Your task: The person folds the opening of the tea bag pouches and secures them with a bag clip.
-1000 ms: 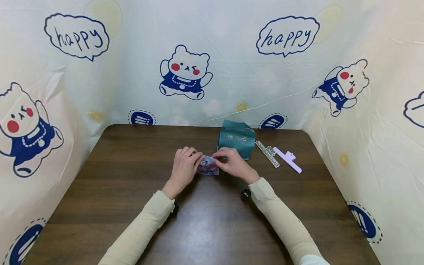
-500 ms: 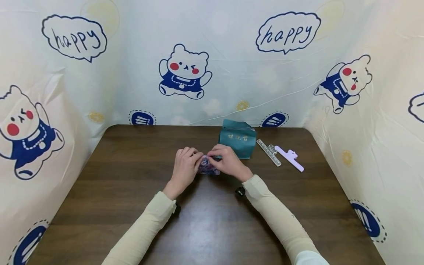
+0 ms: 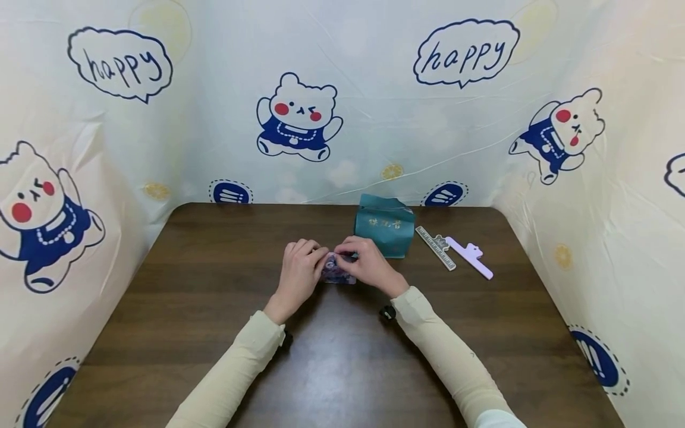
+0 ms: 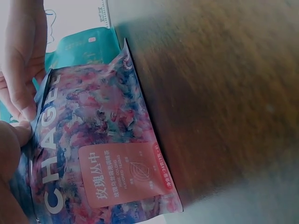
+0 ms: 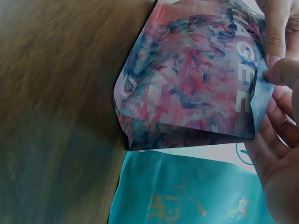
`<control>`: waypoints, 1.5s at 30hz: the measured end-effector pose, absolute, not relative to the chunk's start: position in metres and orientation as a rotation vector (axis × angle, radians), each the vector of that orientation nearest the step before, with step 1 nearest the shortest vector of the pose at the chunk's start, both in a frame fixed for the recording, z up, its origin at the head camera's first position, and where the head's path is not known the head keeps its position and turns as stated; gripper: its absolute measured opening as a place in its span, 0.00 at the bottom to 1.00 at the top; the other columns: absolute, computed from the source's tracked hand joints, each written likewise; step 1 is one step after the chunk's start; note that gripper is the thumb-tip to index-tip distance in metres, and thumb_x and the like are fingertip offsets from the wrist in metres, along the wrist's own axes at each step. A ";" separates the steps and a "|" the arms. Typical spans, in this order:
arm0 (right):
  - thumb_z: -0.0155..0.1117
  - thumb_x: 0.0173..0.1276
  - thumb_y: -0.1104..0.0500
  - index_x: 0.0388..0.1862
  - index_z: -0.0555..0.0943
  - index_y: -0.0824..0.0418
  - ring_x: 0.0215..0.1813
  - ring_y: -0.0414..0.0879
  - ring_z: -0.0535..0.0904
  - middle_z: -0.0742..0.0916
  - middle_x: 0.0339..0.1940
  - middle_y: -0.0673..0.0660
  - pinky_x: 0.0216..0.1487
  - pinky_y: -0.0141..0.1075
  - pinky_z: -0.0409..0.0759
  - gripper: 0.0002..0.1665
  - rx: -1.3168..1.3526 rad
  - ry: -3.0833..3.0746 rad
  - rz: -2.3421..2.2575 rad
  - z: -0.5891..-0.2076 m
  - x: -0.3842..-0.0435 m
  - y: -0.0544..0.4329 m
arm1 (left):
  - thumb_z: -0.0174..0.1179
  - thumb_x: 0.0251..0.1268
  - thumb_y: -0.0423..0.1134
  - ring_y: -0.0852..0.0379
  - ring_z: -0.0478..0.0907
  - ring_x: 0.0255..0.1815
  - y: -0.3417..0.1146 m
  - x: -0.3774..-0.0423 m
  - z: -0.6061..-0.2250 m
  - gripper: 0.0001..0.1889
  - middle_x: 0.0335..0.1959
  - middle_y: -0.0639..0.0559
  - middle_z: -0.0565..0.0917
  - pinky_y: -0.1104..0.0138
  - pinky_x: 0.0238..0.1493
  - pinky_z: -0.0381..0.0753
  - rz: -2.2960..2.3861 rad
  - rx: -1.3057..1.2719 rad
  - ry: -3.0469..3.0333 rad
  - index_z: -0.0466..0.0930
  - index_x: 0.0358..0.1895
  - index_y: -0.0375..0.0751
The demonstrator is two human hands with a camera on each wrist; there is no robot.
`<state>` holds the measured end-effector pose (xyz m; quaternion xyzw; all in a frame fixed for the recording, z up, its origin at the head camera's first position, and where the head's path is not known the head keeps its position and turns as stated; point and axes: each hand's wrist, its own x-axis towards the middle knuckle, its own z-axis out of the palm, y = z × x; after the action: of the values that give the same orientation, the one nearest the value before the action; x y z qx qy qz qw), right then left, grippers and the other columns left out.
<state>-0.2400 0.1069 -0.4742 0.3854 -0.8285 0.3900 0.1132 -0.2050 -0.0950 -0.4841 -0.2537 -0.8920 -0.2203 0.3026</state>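
Note:
A tea pouch (image 3: 338,276) with a mottled pink and blue print stands upright on the table. Large "CHAGEE" lettering runs along the top of the pouch (image 4: 107,112) in the left wrist view. My left hand (image 3: 301,266) pinches its top edge from the left side. From the right, my right hand (image 3: 370,263) pinches the same edge, thumb and fingers close to the left hand's. In the right wrist view the rim of the pouch (image 5: 187,79) is folded over under the thumb. The hands hide part of the top edge in the head view.
Just behind the right hand stands a teal bag (image 3: 386,233) with gold characters. Right of it lie a ruler-marked clip (image 3: 436,248) and a lilac sealing clip (image 3: 472,259) on the brown wooden table (image 3: 332,368). A printed curtain (image 3: 374,119) surrounds the table's back and sides.
My right hand has shifted left along the pouch's top edge, closer to the left hand, and stays there over the last half second. The left hand keeps its hold in place.

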 end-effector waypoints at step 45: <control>0.68 0.70 0.66 0.46 0.90 0.60 0.37 0.39 0.81 0.87 0.36 0.52 0.39 0.30 0.80 0.09 1.245 -2.544 1.004 -0.464 -0.241 0.117 | 0.62 0.73 0.39 0.47 0.76 0.40 -0.102 -0.203 -0.473 0.09 0.36 0.46 0.84 0.57 0.41 0.67 -0.563 -0.682 -2.452 0.88 0.37 0.39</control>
<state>-0.2411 0.1173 -0.4637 0.4133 -0.8446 0.3333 0.0683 -0.2035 -0.1025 -0.4729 -0.2523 -0.9072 -0.2083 0.2645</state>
